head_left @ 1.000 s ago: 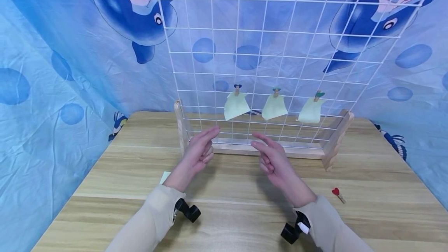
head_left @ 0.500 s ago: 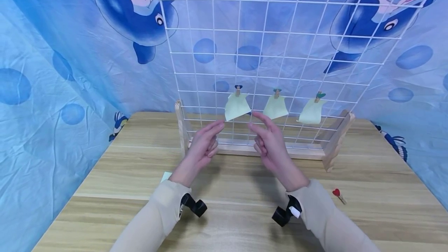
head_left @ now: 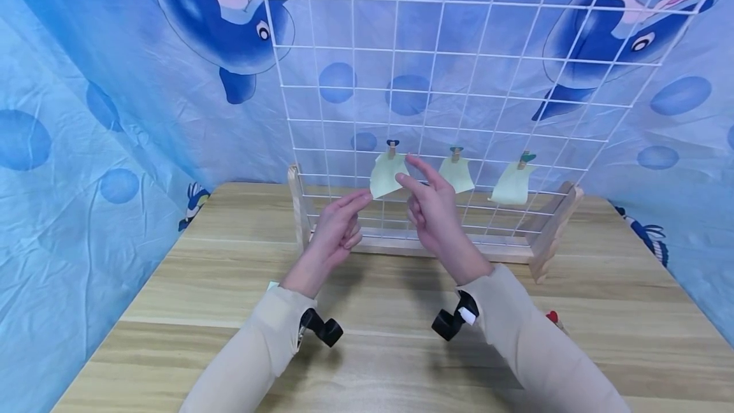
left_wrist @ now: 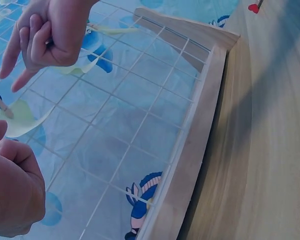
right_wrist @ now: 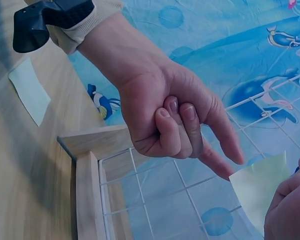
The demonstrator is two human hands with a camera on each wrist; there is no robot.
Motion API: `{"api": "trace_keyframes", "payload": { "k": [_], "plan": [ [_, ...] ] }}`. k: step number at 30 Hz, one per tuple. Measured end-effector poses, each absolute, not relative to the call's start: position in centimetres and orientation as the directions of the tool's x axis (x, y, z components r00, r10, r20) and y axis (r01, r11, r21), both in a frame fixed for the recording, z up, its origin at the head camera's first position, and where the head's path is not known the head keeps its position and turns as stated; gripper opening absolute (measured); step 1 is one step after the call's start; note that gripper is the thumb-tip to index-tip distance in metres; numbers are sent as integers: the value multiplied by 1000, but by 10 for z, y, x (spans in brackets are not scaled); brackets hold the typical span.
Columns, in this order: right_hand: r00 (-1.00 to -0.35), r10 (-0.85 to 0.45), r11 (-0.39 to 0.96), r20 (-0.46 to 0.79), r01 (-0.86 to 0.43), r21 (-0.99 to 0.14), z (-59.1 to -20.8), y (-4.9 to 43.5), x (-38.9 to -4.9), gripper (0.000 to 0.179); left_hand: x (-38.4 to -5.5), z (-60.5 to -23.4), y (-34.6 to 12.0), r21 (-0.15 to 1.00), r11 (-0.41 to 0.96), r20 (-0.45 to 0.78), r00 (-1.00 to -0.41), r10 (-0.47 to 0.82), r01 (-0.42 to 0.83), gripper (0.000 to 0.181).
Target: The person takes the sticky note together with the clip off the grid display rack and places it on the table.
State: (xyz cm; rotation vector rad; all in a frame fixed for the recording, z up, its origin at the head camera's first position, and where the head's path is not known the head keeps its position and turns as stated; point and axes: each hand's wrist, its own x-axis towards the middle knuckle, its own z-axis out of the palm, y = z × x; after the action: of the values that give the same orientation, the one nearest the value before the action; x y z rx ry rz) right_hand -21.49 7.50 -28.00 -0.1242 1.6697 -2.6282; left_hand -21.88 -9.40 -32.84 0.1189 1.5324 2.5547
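Both hands are at the leftmost pale green note (head_left: 385, 176), which hangs from the white wire grid (head_left: 441, 88) under a wooden clothespin with a dark blue heart (head_left: 392, 147). My left hand (head_left: 335, 228) has its thumb and index finger stretched out, tips right at the note's lower left corner; its other fingers are folded in. At the note's right side, my right hand (head_left: 434, 209) points thumb and index finger forward with a gap between them, overlapping the note in the head view. To the right hang two more clipped notes, the middle one (head_left: 457, 176) partly covered.
The grid stands in a wooden base (head_left: 395, 245) on a wood-grain table (head_left: 367, 375). A loose sheet (right_wrist: 30, 90) lies at the left, mostly behind the left arm in the head view. A red-heart clothespin (head_left: 553, 317) lies at the right. A blue dolphin cloth (head_left: 86, 241) hangs behind.
Both hands have moved up to the leftmost note, the right one also leftward. The right sleeve now partly covers the red-heart clothespin.
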Motion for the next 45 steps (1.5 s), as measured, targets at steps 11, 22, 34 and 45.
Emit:
{"api": "trace_keyframes", "payload": {
  "k": [11, 22, 34, 45],
  "plan": [
    [-995, -45, -445, 84, -56, -894, -268, 68, -226, 51, -222, -324, -89, 887, -452, -28, -986, 164, -100, 34],
    [-998, -34, -428, 58, -38, -903, -258, 55, -238, 46, -224, -322, -89, 893, -442, -23, -990, 141, -84, 38],
    [-999, -1, -411, 37, -33, -911, -257, 55, -246, 36, -230, -320, -85, 930, -368, -3, -998, 68, -28, 35],
    [-999, 20, -417, 50, -54, -907, -259, 51, -245, 37, -227, -320, -83, 951, -310, -6, -1000, -1, -6, 28]
  ]
}}
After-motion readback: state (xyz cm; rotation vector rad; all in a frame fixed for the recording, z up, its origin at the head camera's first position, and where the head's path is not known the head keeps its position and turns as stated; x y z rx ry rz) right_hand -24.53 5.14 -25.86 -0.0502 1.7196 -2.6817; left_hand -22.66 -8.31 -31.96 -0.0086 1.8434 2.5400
